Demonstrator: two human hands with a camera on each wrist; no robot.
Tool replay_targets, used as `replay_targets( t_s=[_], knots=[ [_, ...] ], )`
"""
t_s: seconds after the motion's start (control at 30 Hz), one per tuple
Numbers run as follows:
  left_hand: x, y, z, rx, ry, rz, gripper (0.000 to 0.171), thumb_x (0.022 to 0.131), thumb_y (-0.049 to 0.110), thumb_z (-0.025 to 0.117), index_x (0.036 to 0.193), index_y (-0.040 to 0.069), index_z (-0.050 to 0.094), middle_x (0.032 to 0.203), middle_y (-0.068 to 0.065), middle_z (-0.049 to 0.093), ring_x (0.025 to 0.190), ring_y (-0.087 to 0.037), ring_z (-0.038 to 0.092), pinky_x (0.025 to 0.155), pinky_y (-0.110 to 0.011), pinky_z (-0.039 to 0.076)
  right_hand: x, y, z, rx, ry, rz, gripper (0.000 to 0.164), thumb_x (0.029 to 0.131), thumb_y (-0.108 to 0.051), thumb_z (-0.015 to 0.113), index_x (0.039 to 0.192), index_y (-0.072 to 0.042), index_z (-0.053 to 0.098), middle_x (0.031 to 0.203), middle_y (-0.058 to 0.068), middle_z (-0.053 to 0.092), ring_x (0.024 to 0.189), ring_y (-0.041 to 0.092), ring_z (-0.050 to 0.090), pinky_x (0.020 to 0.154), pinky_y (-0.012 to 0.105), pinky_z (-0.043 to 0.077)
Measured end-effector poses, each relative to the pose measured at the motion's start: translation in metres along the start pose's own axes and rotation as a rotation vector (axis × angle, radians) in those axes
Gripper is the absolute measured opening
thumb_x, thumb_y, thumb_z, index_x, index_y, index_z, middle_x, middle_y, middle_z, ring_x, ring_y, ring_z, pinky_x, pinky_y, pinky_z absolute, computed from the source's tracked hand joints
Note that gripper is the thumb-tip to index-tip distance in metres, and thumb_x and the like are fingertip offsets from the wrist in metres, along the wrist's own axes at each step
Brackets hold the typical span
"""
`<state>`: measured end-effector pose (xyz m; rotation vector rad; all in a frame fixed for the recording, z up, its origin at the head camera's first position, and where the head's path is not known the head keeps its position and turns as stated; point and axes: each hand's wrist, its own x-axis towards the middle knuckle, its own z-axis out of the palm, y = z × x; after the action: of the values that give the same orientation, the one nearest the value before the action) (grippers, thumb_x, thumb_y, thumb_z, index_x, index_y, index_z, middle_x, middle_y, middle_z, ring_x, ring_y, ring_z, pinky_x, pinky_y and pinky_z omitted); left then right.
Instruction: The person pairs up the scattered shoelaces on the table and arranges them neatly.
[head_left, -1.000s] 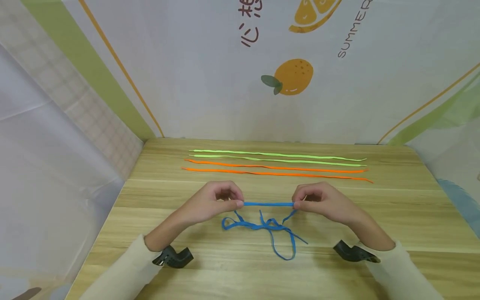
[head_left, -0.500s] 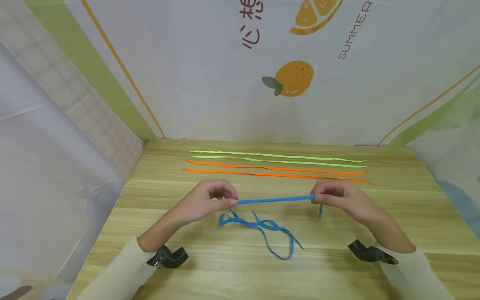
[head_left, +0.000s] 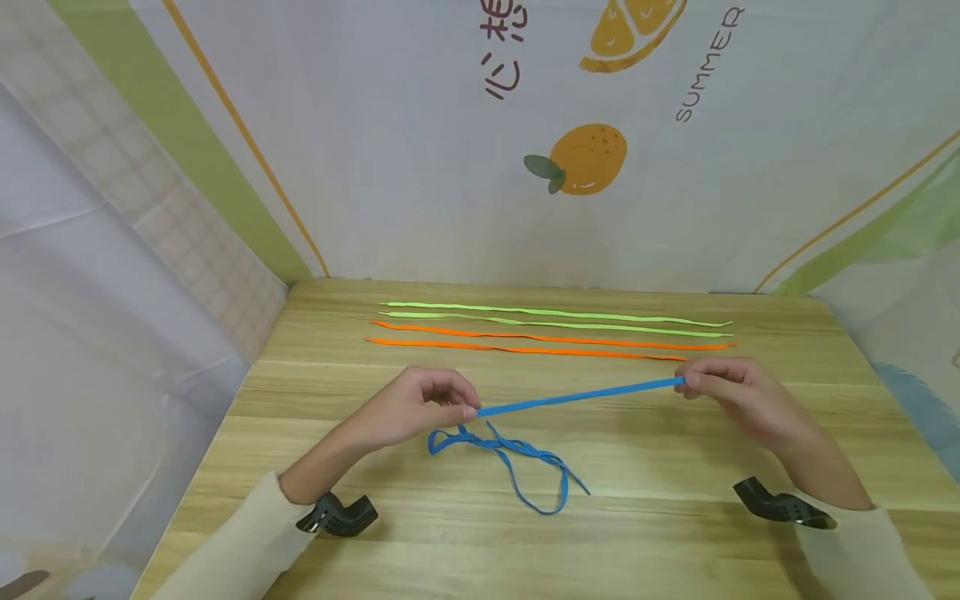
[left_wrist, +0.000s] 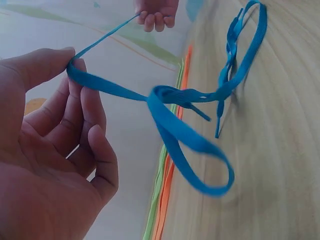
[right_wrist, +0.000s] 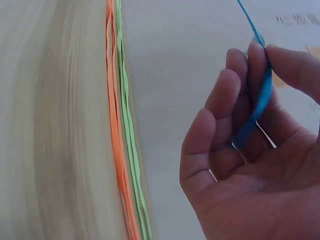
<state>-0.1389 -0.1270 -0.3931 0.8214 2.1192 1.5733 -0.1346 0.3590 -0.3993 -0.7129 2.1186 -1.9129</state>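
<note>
A flat blue shoelace (head_left: 581, 397) is stretched between the two hands above the table, rising slightly toward the right. The left hand (head_left: 408, 408) pinches it between thumb and index finger. From that pinch the lace drops into a loose, tangled heap (head_left: 517, 450) with a loop, lying on the wood. Thumb and fingertip of the right hand (head_left: 738, 392) pinch the other stretch. In the right wrist view a short end of the blue lace (right_wrist: 262, 100) hangs inside the palm, past the curled fingers.
Two lime green laces (head_left: 555, 312) and two orange laces (head_left: 540, 337) lie straight and side by side near the back of the wooden table (head_left: 480, 550). A printed white cloth (head_left: 420, 167) rises behind the table's back edge.
The right hand has moved well to the right and a little away, lengthening the taut blue stretch. The left hand stays nearly in place. The blue heap has shrunk and shifted slightly left.
</note>
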Motion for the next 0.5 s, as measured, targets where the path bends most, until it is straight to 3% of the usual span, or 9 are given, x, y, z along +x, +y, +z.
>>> replay_targets(
  t_s=[0.3,0.5],
  knots=[
    [0.002,-0.002,0.007,0.022,-0.147,-0.003,0.014,0.103,0.015,0.076,0.114,0.008,0.081,0.1,0.0,0.078,0.096,-0.024,0.072,0.092,-0.041,0.057,-0.009,0.018,-0.023,0.276,0.126,0.029,0.046,0.112,0.014,0.04,0.115,-0.001,0.083,0.108,0.002,0.082,0.098,0.013,0.073,0.092,0.024,0.057],
    [0.0,-0.001,0.008,0.023,-0.243,0.009,0.021,0.104,0.016,0.073,0.116,0.0,0.079,0.1,0.0,0.077,0.094,-0.02,0.072,0.094,-0.047,0.057,-0.013,0.022,-0.036,0.385,0.271,0.118,0.043,0.114,0.008,0.043,0.107,0.0,0.084,0.103,0.004,0.081,0.094,0.014,0.073,0.087,0.025,0.058]
  ],
)
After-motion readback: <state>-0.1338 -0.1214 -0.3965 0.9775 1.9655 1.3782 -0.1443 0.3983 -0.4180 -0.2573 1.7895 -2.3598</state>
